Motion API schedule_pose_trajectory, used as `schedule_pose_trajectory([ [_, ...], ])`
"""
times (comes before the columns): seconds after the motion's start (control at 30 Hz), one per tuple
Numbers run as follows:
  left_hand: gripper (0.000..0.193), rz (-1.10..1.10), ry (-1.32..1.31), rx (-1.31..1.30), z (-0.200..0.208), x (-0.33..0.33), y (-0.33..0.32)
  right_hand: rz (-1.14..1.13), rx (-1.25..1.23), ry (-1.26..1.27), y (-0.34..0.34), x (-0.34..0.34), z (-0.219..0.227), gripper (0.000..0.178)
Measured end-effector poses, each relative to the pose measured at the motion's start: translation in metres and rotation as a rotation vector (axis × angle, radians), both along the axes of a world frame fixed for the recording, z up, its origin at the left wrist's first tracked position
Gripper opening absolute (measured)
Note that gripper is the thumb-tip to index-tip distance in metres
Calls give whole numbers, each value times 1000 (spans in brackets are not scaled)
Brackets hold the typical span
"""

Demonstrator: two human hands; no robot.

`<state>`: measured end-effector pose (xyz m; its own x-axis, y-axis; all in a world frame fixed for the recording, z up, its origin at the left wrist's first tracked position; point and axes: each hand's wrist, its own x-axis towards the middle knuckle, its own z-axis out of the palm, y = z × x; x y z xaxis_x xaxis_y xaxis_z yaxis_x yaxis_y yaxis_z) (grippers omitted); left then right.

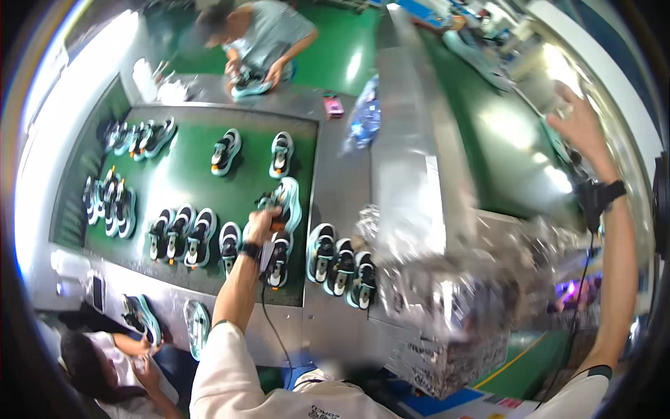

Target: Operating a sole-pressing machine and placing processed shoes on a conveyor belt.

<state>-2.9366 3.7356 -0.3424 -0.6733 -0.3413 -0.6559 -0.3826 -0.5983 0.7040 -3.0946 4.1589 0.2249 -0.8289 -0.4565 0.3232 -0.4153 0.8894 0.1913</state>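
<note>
My left hand (264, 225) is closed on a black and white sneaker (290, 202) with a pale teal sole, tilted on its side above the green belt (188, 181). Below that hand stands another sneaker (280, 260), with one more (230, 244) to its left. Out at the far right, my raised right hand (581, 122) has its fingers curved and apart, with nothing seen between them. Close under it is a teal-edged thing (556, 140), blurred and partly hidden. Three sneakers (341, 267) stand on the metal ledge to the right of the belt.
Several more sneakers (180, 234) stand on the belt. Across it, a person (258, 35) handles a shoe; another person (105, 363) sits at lower left. A metal partition (408, 181), blue plastic (366, 119), a pink box (333, 106) and a plastic-wrapped stack (447, 300) lie rightward.
</note>
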Motion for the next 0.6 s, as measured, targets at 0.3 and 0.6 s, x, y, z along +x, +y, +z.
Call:
schedule_pose_trajectory([
  [0.3, 38, 104, -242, -918, -91, -102, -134, 69, -220, -270, -67, -232, -56, 96],
  [0.6, 59, -215, 18, -1194, -136, -159, -59, 54, -514, -342, -70, -151, -69, 41],
])
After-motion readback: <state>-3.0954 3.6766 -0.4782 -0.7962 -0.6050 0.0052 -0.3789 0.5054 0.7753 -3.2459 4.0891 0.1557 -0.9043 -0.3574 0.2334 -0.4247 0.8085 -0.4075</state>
